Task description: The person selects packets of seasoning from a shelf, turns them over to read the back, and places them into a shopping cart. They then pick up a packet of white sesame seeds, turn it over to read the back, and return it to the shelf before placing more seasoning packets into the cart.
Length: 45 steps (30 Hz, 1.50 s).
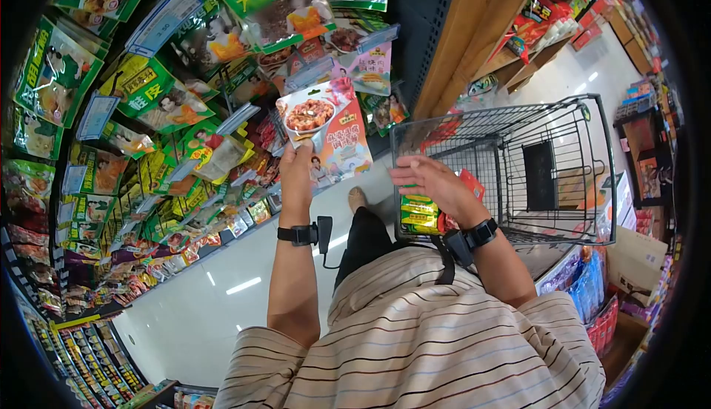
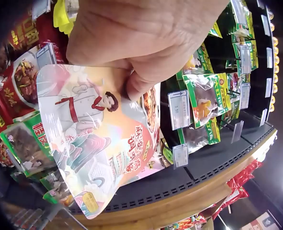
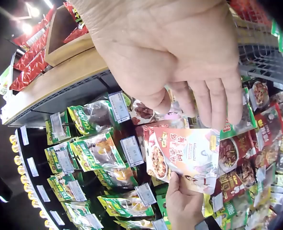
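A pink and white food packet [image 1: 344, 135] with a bowl of food printed on it is pinched by its edge in the left hand [image 1: 298, 168], thumb on the front. The left wrist view has the packet [image 2: 100, 129] hanging under the left hand [image 2: 141, 36], with a printed figure in white. To the right of the packet, touching nothing, the right hand [image 1: 433, 183] is held with its fingers extended, over the near end of the cart. In the right wrist view the right hand [image 3: 179, 57] is above the packet [image 3: 184, 155], apart from it.
Shelves of hanging green and red packets [image 1: 159, 98] with price tags [image 1: 163, 20] fill the left side. A wire shopping cart [image 1: 555, 168] at the right holds a green and yellow packet [image 1: 418, 214]. Wooden shelving [image 1: 463, 38] stands beyond, and pale floor [image 1: 200, 305] shows below.
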Tool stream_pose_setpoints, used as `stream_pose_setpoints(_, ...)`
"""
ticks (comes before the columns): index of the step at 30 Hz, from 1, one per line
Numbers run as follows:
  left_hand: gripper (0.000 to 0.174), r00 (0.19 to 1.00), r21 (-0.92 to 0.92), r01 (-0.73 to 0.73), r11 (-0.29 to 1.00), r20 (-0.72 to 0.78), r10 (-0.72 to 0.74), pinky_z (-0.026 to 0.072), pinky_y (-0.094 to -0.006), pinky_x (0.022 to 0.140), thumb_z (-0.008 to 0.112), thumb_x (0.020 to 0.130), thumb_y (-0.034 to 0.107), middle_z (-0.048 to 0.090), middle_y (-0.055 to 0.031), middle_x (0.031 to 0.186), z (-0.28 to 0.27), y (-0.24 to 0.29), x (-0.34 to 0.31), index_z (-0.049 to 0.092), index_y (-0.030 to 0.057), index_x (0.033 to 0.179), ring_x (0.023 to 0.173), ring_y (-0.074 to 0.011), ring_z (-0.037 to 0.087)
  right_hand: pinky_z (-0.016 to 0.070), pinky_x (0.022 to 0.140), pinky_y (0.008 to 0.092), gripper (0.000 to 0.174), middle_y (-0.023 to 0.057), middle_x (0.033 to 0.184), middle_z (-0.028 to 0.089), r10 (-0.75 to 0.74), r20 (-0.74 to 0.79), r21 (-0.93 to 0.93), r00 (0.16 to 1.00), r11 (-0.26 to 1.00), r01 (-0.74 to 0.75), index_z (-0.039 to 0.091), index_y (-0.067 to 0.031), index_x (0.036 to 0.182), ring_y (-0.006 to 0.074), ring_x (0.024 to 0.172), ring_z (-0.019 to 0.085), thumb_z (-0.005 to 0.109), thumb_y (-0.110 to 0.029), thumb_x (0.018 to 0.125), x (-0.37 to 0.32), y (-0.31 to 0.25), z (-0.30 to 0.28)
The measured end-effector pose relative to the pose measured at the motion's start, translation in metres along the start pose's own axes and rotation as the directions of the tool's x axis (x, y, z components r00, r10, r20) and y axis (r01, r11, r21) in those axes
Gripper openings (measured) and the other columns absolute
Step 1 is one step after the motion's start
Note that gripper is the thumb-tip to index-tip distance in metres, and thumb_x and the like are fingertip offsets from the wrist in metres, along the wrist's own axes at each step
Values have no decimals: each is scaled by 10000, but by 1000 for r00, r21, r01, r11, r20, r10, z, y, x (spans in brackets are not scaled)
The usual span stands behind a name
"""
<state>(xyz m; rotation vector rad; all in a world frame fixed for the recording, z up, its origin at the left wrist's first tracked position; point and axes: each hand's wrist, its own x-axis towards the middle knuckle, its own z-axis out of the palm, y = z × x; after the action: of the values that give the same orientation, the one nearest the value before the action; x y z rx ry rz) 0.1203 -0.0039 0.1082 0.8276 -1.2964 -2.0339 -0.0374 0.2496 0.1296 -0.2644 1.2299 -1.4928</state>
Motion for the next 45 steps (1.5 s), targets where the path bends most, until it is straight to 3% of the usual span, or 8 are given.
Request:
stream_pose_setpoints(3, 315, 997, -54, -81, 995, -20, 80, 463, -239, 841, 566, 986, 177, 663, -17, 1092, 7, 7, 8, 586, 18, 1257, 956, -75, 593, 496, 986, 371, 404, 187, 1249, 620, 25, -5, 8, 1000, 1000, -25, 537, 1, 1300, 251, 1140, 617, 481, -302, 1038, 5, 1, 2)
stream_pose_setpoints(9, 315, 990, 86, -141, 986, 3, 141, 450, -237, 829, 582, 983, 204, 658, -9, 1070, 5, 17, 26, 608, 8, 1227, 931, -70, 573, 507, 972, 372, 409, 189, 1235, 624, 65, -20, -1, 998, 998, -65, 530, 8, 1299, 251, 1130, 622, 481, -304, 1039, 13, 2, 10)
stream_pose_setpoints(18, 304, 992, 158, -129, 979, 11, 129, 457, -215, 774, 590, 992, 202, 654, 7, 1096, -1, 22, 45, 606, 42, 1250, 914, -41, 571, 529, 940, 369, 404, 188, 1203, 638, 78, -42, 5, 996, 997, -78, 543, 17, 1281, 254, 1084, 648, 510, -298, 1030, 23, 8, 20)
stream_pose_setpoints(30, 315, 988, 81, -151, 985, 36, 149, 446, -241, 878, 580, 990, 184, 652, -19, 1138, 3, 27, 55, 594, 5, 1248, 994, -77, 576, 539, 927, 364, 377, 181, 1199, 642, 108, -27, 31, 994, 994, -107, 559, -5, 1263, 246, 1082, 651, 528, -295, 1023, 36, 20, 26)
stream_pose_setpoints(36, 287, 997, 83, -75, 994, -13, 76, 455, -249, 853, 577, 985, 195, 649, -20, 1089, 1, 29, 62, 607, 6, 1199, 951, -78, 573, 542, 929, 369, 365, 180, 1187, 648, 124, -47, 38, 991, 992, -122, 563, -8, 1262, 245, 1080, 653, 528, -280, 1021, 38, 21, 30)
stream_pose_setpoints(39, 276, 990, 31, -144, 989, -5, 144, 456, -252, 832, 575, 982, 204, 649, -23, 1050, 0, 24, 82, 607, 16, 1182, 926, -75, 568, 543, 930, 369, 362, 180, 1180, 651, 125, -57, 29, 991, 992, -123, 560, -6, 1267, 246, 1073, 657, 523, -268, 1020, 38, 22, 30)
stream_pose_setpoints(42, 271, 982, 127, -166, 978, -64, 175, 448, -247, 813, 580, 979, 210, 652, -31, 1039, -4, 17, 112, 601, 24, 1174, 922, -74, 563, 543, 931, 367, 365, 178, 1172, 654, 120, -65, 19, 991, 993, -119, 558, -3, 1270, 245, 1062, 661, 523, -262, 1016, 36, 21, 32)
stream_pose_setpoints(45, 237, 978, 29, -199, 979, -55, 201, 438, -250, 734, 587, 972, 213, 649, -18, 951, -1, 22, 132, 607, 30, 1121, 829, -75, 551, 544, 928, 367, 372, 176, 1165, 657, 110, -77, 21, 991, 994, -109, 555, 2, 1272, 244, 1050, 665, 530, -261, 1009, 33, 21, 30)
